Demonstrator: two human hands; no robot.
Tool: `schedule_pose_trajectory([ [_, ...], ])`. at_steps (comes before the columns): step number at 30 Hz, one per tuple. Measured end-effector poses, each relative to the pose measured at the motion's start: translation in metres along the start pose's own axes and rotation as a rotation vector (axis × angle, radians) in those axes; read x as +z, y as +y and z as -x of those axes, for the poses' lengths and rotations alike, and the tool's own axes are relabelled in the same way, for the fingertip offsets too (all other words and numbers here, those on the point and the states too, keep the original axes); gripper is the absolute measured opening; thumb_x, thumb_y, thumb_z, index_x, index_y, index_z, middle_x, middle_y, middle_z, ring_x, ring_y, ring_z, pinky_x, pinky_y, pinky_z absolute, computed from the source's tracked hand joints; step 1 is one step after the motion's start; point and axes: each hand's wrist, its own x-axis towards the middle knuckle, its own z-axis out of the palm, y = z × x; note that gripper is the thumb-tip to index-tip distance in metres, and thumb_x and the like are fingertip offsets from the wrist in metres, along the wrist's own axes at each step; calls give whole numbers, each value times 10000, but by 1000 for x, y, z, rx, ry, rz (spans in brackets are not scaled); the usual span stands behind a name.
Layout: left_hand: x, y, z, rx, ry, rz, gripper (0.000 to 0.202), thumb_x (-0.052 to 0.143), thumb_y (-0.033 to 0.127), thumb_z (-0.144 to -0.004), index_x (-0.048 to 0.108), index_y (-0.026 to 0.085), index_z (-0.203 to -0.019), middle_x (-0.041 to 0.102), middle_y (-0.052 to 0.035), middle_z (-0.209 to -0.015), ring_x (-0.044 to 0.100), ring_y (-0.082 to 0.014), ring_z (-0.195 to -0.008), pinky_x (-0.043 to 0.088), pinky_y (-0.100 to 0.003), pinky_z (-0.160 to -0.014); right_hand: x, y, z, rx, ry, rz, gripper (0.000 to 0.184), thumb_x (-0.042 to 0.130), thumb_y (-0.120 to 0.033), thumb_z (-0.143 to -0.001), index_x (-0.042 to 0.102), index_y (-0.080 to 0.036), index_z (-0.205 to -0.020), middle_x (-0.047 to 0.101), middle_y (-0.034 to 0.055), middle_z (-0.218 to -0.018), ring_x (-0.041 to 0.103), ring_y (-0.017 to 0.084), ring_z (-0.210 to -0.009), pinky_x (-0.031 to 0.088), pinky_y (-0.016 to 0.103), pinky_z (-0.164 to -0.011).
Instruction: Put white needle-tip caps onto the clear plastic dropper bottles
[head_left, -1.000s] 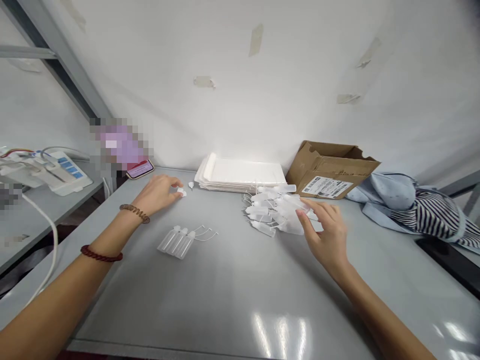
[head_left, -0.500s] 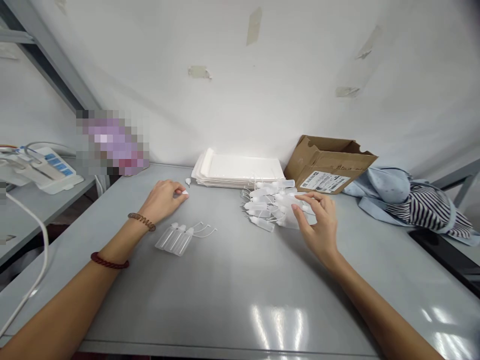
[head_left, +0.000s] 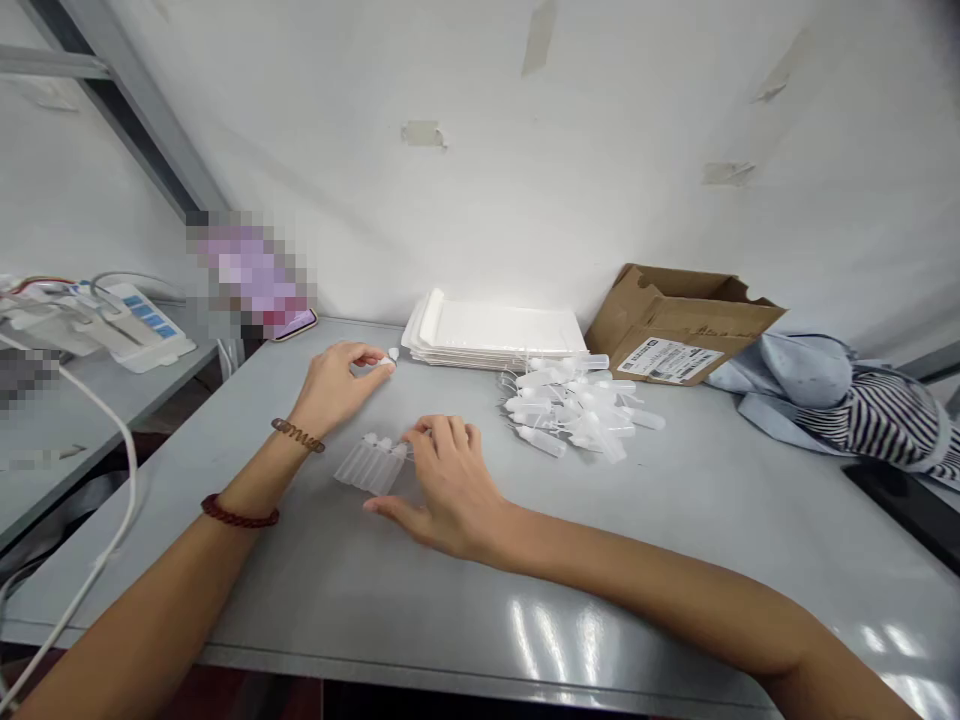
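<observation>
1. Row of slim, translucent plastic bottles [head_left: 369, 464], ribless and smooth, laid side by side on the table's near-left part, white nozzle tops pointing away.
2. Right hand [head_left: 450, 490]: bare, thumb and fingers spread apart at the row's right end, covering part of it from view.
3. Left hand [head_left: 337, 385]: bare, thumb and forefinger closed on a small white plastic piece [head_left: 386, 362]; a second such piece sits just beyond the fingertips.
4. Left wrist: brown coiled band [head_left: 298, 434] and dark red braided bracelet [head_left: 238, 512].
5. Loose heap of matching translucent bottles [head_left: 577, 405], thin tethers tangled, right of the row.
6. Stack of flat white envelopes [head_left: 502, 328], edges uneven, behind the heap.
7. Open brown cardboard box [head_left: 686, 325], white printed label in front, against the wall.
8. Crumpled cloth, light blue with black-and-white stripes [head_left: 840, 390], far right.
9. Purple item [head_left: 259, 275], pixelated, possibly a phone case, back left.
10. Glossy grey table [head_left: 360, 610], beneath the bottles.
</observation>
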Motion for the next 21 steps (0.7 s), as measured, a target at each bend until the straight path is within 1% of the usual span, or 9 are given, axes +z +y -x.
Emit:
schedule_pose_trajectory([
  [3,1,2,0,-2,22,30,320,570,401,-748,691,152,-910,681,-78,-920,603,-228,-805,468,-317,-747,11,-6,-11,81,-48,-13,658,456,-693,-783,599,-81,-979,546,164,-1018,463,293,-972,390,433,-800],
  [5,2,3,1,4,28,58,309,576,390,-747,692,152,-905,686,-78,-915,607,-232,-832,468,-318,-752,15,-5,-12,117,-61,0,679,485,-709,-753,609,-75,-963,545,167,-1007,459,301,-967,387,443,-804],
  [7,4,4,1,13,30,90,297,580,379,-747,693,154,-904,690,-75,-915,609,-232,-859,467,-313,-758,17,-3,-11,135,-66,13,664,542,-683,-735,612,-69,-980,545,172,-1018,455,308,-970,383,455,-808],
  [11,7,5,3,16,22,159,286,594,378,-743,692,156,-895,690,-74,-920,607,-234,-877,465,-314,-748,19,-1,-11,117,-67,15,552,628,-558,-742,613,-66,-992,553,184,-1049,455,318,-982,380,473,-809],
  [14,5,8,4,5,0,230,304,606,397,-741,682,151,-903,686,-85,-954,603,-246,-906,465,-329,-766,11,1,-12,89,-54,9,501,641,-514,-742,606,-86,-1000,556,179,-1088,460,321,-1023,358,496,-852],
  [16,2,12,7,4,-57,301,308,606,403,-751,670,145,-906,686,-89,-975,608,-240,-913,470,-331,-783,-2,8,-8,51,-41,-45,497,664,-491,-727,583,-113,-1039,561,160,-1112,478,304,-1045,347,499,-888],
  [17,-1,16,9,8,-109,344,303,602,404,-761,663,144,-903,690,-86,-965,617,-230,-897,476,-326,-783,-10,12,-5,15,-37,-125,496,681,-457,-720,564,-126,-1071,569,150,-1119,496,291,-1046,350,492,-899],
  [19,-6,25,15,27,-259,435,287,592,405,-783,655,144,-885,704,-68,-891,636,-198,-817,497,-308,-759,-28,24,7,-49,-40,-356,514,713,-397,-703,533,-162,-1122,577,134,-1153,516,268,-1073,387,442,-901],
  [21,-9,35,23,54,-447,508,265,600,399,-790,661,151,-864,707,-42,-768,640,-172,-718,515,-291,-708,-45,36,23,-13,-90,-560,515,732,-337,-698,529,-196,-1151,600,102,-1151,550,243,-1054,409,406,-909],
])
